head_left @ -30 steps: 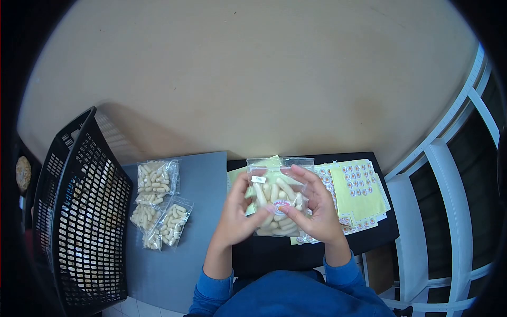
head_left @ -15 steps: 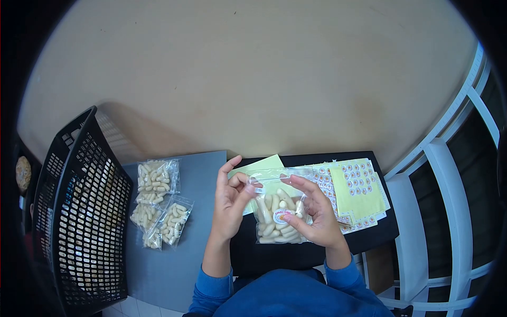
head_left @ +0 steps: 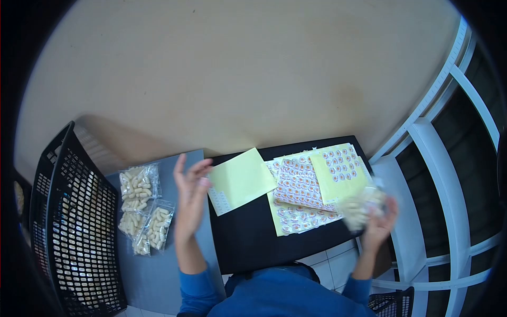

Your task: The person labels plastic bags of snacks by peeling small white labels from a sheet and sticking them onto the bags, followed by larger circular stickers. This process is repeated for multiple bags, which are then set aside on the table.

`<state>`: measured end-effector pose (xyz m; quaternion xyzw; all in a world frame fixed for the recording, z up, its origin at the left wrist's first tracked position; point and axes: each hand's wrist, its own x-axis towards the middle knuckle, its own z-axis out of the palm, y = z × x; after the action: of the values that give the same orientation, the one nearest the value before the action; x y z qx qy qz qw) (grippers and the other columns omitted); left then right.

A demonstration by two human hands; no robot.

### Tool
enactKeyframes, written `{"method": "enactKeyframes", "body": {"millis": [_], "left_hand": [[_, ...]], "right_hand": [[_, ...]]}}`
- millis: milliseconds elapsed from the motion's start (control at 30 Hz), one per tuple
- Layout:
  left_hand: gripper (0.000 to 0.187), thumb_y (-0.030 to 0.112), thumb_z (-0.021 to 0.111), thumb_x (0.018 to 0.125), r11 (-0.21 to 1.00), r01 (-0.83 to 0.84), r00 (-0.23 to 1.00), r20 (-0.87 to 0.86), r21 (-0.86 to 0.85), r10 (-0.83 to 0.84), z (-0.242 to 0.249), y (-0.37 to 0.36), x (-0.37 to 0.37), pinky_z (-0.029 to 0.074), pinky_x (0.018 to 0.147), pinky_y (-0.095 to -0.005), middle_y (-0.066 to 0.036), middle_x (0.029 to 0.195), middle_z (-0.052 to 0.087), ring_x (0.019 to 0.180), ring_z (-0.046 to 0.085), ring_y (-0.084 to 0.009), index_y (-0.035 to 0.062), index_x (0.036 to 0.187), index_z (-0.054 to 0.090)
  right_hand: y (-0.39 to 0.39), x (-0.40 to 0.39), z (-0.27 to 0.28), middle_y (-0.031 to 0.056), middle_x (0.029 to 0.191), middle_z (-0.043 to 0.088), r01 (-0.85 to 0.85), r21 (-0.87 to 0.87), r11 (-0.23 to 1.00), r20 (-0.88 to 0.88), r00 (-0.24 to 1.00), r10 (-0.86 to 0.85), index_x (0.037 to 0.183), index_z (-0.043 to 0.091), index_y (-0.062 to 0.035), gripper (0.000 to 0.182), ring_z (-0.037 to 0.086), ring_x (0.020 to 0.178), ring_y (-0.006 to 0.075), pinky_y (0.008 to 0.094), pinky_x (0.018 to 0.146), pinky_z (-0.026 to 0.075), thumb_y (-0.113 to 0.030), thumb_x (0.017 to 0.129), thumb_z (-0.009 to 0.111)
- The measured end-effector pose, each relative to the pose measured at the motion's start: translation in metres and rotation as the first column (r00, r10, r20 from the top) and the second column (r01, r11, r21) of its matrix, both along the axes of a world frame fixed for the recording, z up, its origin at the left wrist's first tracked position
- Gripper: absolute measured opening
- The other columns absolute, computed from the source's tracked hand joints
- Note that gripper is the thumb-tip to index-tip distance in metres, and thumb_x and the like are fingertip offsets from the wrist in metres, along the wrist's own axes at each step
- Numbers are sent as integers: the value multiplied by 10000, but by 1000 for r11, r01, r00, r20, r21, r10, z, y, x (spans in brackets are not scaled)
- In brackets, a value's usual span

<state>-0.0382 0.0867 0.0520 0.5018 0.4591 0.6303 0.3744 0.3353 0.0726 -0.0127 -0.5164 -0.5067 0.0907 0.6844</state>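
My right hand grips a clear bag of pale, finger-shaped pieces at the right edge of the black table; bag and fingers are blurred by motion. My left hand is raised over the grey surface, its fingers apart and no object visible in it. Just right of its fingers lies a yellow sheet with small pale labels left at one corner. Sheets of round stickers are piled on the black table between my hands, a partly used yellow sticker sheet on top.
Several filled bags lie on the grey surface at left, beside a tall black perforated basket. White curved rails stand at right. Another black basket shows low at right. A beige wall rises behind.
The bag moved from between both hands to the far right in my right hand. My left hand released it and moved left. The view shifted slightly, and the yellow sheet is now uncovered.
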Motion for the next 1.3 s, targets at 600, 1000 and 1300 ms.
{"method": "enactKeyframes", "body": {"millis": [600,1000,1300], "left_hand": [[759,266,737,600,660,-747,222,-966,-83,130,-82,-103,-107,176,1024,-418,-149,1281,351,1213,283,-301,58,1233,374],[581,169,683,591,805,-592,202,-976,-52,86,-76,-100,-81,186,1021,-451,-148,1296,359,1238,269,-318,36,1100,436],[559,127,657,605,873,-478,529,-825,-97,198,-69,-80,-55,394,815,-365,-163,936,495,940,485,-306,-23,1090,424]], "right_hand": [[-173,260,-107,180,959,562,961,-26,277,378,266,-887,1020,552,27,311,533,898,290,376,808,427,-197,807,584],[-182,233,-104,183,943,564,941,-42,337,519,309,-797,1004,565,26,260,536,893,295,376,797,430,-163,825,552],[-75,121,-120,141,923,441,669,-81,739,648,599,-471,868,543,15,111,478,847,286,372,746,412,-63,838,469]]}}
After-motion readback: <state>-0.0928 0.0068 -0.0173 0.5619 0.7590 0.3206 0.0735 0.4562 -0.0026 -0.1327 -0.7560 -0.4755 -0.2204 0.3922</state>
